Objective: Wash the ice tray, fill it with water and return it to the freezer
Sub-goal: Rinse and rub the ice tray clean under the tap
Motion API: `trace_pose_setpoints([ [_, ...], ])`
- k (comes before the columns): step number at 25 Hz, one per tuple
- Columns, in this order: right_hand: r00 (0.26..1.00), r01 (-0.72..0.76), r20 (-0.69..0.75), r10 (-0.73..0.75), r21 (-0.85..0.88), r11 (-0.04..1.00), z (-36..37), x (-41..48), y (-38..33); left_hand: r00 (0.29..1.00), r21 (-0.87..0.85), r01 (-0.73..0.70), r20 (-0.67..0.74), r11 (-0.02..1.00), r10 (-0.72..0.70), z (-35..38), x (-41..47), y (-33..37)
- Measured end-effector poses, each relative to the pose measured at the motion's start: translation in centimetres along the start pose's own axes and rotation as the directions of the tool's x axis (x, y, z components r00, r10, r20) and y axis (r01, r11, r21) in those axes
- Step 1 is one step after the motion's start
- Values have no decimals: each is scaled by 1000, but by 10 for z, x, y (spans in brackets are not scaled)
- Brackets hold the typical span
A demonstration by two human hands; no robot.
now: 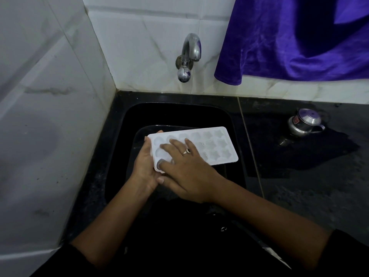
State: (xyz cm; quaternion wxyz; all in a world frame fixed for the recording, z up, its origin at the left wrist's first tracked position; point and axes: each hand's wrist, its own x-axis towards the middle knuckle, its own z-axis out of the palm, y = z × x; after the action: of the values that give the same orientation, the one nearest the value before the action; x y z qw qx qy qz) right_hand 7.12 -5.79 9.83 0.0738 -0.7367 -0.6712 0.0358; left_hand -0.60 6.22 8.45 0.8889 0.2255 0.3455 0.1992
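Note:
A white plastic ice tray point(215, 146) with several moulded cells is held over the black sink point(119, 136), its long side running left to right. My left hand point(142, 166) grips the tray's left end from below and the side. My right hand point(185, 168), with a ring on one finger, lies flat on top of the tray's left half, fingers spread over the cells. A chrome tap point(189, 54) sticks out of the tiled wall above the sink. No water runs from it.
A dark basin or pan point(143, 132) sits inside the sink under the tray. A small steel pot with a lid point(304, 122) stands on the black counter to the right. A purple cloth point(299, 37) hangs at upper right. White tiled walls close the left and back.

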Motion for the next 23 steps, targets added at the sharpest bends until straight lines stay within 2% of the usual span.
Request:
trace_pose_setpoints([
  [8, 999, -30, -26, 30, 17, 999, -1, 4, 1, 1000, 5, -4, -13, 1000, 4, 1, 2, 6],
  [12, 999, 38, -11, -37, 27, 999, 0, 3, 3, 1000, -9, -8, -6, 1000, 8, -3, 2, 3],
  [16, 1000, 4, -30, -2, 60, 998, -2, 0, 11, 998, -21, -52, -24, 998, 52, -5, 4, 1],
  [23, 997, 76, -25, -75, 49, 996, -3, -11, 15, 995, -18, -93, -25, 996, 93, 5, -10, -16],
])
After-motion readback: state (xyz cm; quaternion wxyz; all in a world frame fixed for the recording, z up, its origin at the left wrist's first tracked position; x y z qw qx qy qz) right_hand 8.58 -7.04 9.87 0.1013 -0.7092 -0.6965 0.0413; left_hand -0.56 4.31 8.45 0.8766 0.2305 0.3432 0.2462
